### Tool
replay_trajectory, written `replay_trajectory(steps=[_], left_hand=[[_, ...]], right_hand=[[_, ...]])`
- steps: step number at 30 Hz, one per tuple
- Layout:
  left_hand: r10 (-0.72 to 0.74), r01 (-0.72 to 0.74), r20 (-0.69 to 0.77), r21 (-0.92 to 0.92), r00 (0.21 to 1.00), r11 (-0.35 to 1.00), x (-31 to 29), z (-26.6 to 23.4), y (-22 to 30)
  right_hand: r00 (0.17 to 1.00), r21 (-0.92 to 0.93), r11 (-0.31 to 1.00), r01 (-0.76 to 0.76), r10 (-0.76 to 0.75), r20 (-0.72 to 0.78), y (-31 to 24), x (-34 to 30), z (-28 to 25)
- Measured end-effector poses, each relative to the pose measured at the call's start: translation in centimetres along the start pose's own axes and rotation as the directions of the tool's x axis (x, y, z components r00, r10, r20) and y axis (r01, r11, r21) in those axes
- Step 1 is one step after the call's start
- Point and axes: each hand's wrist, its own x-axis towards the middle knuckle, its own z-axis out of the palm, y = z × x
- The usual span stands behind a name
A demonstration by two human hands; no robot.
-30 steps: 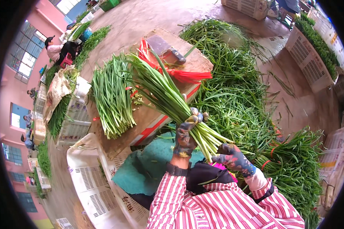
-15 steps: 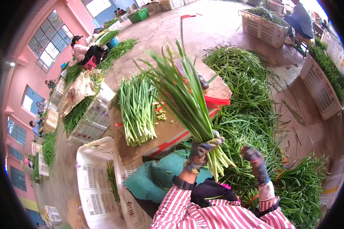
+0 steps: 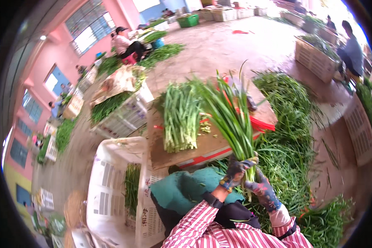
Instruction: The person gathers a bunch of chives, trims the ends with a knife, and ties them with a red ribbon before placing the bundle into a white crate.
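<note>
A bunch of long green garlic chives (image 3: 231, 120) leans over the work board, leaves up and away from me, pale stalk ends toward my lap. My left hand (image 3: 238, 170), in a dark patterned glove, is wrapped around its lower stalks. My right hand (image 3: 264, 193), gloved alike, closes on the pale stalk ends just below, its thumb side against them. Left of the bunch, a trimmed pile of chives (image 3: 181, 120) lies on the wooden board (image 3: 169, 156), with small cut bits (image 3: 205, 127) beside it. Red ties (image 3: 261, 124) lie at the board's right; a knife handle (image 3: 251, 102) is partly hidden behind the leaves.
A white plastic crate (image 3: 97, 206) with some chives stands at my left. A large heap of loose chives (image 3: 285, 153) covers the floor at my right. Teal cloth (image 3: 186, 186) lies over my lap. Another person (image 3: 126, 43) sits far left; more crates (image 3: 314, 58) stand far right.
My right hand has come in from the right to the stalk ends. The bunch is lower and nearer the board, and the whole view has shifted with my head.
</note>
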Motion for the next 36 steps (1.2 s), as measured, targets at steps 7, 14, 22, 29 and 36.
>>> replay_trajectory(steps=[7, 14, 22, 29, 36], left_hand=[[0.084, -0.11, 0.133, 0.199, 0.988, 0.974, 2.4, -5.8, 6.2], [-0.025, 0.005, 0.078, 0.246, 0.997, 0.969, 8.6, -10.4, 23.2], [0.461, 0.306, -0.15, 0.908, 0.875, -0.286, 10.6, -21.9, 21.2], [0.267, 0.425, -0.347, 0.835, 0.899, -0.348, 9.2, -21.1, 22.2], [0.295, 0.388, -0.289, 0.844, 0.911, -0.37, 8.9, -21.6, 21.2]], right_hand=[[0.971, -0.146, 0.977, -0.152, 0.176, 0.164, -3.0, 5.1, 5.7], [0.951, 0.092, 0.994, -0.066, 0.034, 0.307, -2.8, 17.2, 14.6], [0.863, 0.007, 0.999, -0.051, 0.04, 0.503, 8.4, 26.5, 15.7], [0.794, 0.33, 0.793, -0.513, 0.292, 0.534, 4.9, 23.4, 18.0], [0.682, -0.043, 0.866, -0.498, 0.421, 0.598, 2.4, 20.7, 11.4]])
